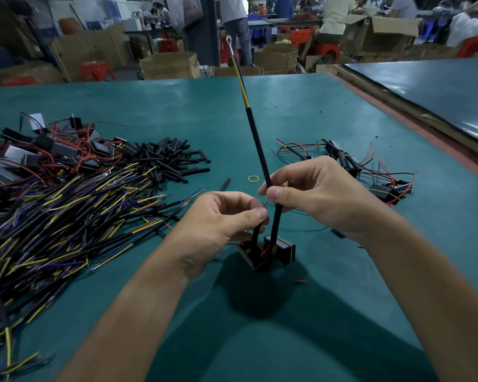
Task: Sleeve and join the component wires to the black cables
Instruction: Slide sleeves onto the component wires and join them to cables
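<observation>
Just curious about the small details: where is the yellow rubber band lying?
In the head view, the yellow rubber band lies on the green table, just left of the right hand and right of a loose black sleeve piece.

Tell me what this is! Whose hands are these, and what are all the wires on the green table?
Those are a person's two bare hands, filmed by one camera worn on the head, so you look down as that person does. The right hand pinches a long black cable that sticks up, with a metal ring at its tip. The left hand pinches a black tube rising from a small blocky component. On the green table lie a big pile of cables at the left, short black sleeves behind it, a yellow rubber band, and more wired components at the right.
</observation>
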A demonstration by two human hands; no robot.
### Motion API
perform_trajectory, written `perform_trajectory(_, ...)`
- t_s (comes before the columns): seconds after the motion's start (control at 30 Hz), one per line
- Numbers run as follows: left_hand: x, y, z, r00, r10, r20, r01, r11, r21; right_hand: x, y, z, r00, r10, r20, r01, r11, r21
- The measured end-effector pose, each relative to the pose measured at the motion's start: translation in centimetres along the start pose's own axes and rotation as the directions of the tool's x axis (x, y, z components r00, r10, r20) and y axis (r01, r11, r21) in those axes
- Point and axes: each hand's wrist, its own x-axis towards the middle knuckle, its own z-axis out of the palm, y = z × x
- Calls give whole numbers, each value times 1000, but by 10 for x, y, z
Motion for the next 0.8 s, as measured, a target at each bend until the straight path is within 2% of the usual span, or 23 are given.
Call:
perform_trajectory(0.17,0,-1,-1,1000,-9,19,8,999,42,0,2,-1,1000,19,1,-19,999,-27)
perform_trajectory(0.4,0,-2,-2,1000,1,-25,-1,1000,8,0,5,-2,999,32,-17,-33,994,-109)
perform_trajectory(0.8,2,-4,2,991,89,-99,-78,990,115,3,5,1,1000,-8,4,9,995,-98)
